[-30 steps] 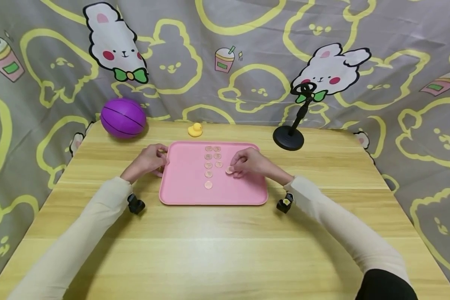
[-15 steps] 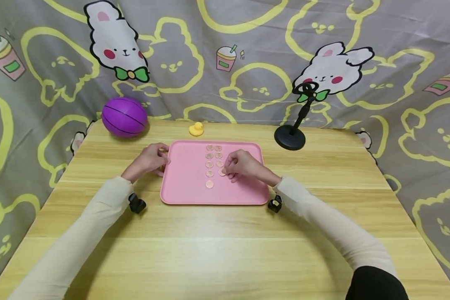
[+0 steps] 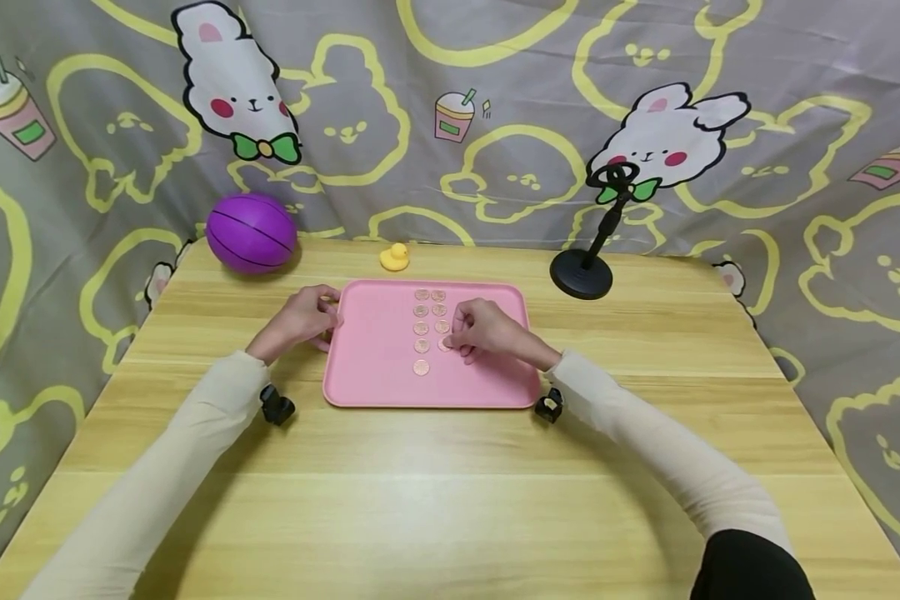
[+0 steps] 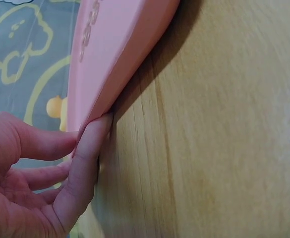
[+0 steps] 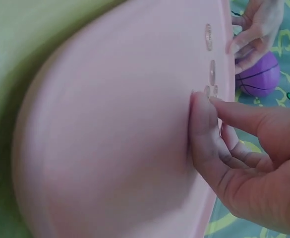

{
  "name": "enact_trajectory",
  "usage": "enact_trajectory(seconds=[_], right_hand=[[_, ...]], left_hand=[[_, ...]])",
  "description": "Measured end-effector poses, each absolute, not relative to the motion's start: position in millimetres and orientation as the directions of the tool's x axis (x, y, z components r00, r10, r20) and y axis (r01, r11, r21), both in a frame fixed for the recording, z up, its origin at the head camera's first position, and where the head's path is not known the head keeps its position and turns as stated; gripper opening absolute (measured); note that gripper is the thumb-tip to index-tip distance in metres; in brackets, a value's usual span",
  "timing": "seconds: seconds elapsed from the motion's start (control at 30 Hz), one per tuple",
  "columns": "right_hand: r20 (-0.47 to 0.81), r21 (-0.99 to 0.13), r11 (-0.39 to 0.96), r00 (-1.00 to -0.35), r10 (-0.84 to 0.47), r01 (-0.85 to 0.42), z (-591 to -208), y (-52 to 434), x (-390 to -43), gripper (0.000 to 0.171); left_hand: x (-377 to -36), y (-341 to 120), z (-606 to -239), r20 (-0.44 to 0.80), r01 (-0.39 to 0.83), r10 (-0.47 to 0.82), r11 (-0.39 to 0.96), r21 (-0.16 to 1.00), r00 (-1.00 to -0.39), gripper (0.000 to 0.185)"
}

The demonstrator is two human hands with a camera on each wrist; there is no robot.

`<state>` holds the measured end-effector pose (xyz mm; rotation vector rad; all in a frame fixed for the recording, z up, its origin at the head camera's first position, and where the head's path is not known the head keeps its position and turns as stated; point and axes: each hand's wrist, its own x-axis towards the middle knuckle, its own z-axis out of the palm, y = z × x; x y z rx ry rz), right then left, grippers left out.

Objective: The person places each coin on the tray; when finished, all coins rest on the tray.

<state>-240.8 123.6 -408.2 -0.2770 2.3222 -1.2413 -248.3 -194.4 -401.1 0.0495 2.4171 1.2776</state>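
A pink tray (image 3: 375,358) lies on the wooden table (image 3: 450,492), holding two columns of small copper coins (image 3: 421,327). My right hand (image 3: 461,337) rests on the tray, thumb and forefinger pinching a coin (image 3: 444,344) at the lower end of the right column. In the right wrist view the same fingertips (image 5: 204,99) meet on the tray (image 5: 110,129) beside other coins (image 5: 212,72). A single coin (image 3: 421,367) lies lowest in the left column. My left hand (image 3: 322,318) grips the tray's left rim; in the left wrist view a finger (image 4: 92,144) presses that rim (image 4: 115,54).
A purple ball (image 3: 251,233) sits at the table's back left and a yellow rubber duck (image 3: 394,257) just behind the tray. A black stand (image 3: 581,275) with a round base is at the back right. Patterned cloth surrounds the table.
My right hand has carried a coin leftward across the tray to the bottom of the right column. The left hand has stayed on the tray's rim.
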Motion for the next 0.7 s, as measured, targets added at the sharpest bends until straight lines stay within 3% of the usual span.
enact_trajectory(seconds=[0.47, 0.7], right_hand=[[-0.166, -0.802, 0.580, -0.879, -0.448, -0.144, -395, 168, -243, 0.017], [-0.101, -0.778, 0.577, -0.858, -0.504, -0.248, -384, 220, -240, 0.015]], left_hand=[[-248, -197, -399, -0.322, -0.136, 0.228, 0.585, 0.800, -0.919, 0.057], [-247, -196, -400, -0.332, -0.148, 0.215, 0.591, 0.793, -0.918, 0.055]])
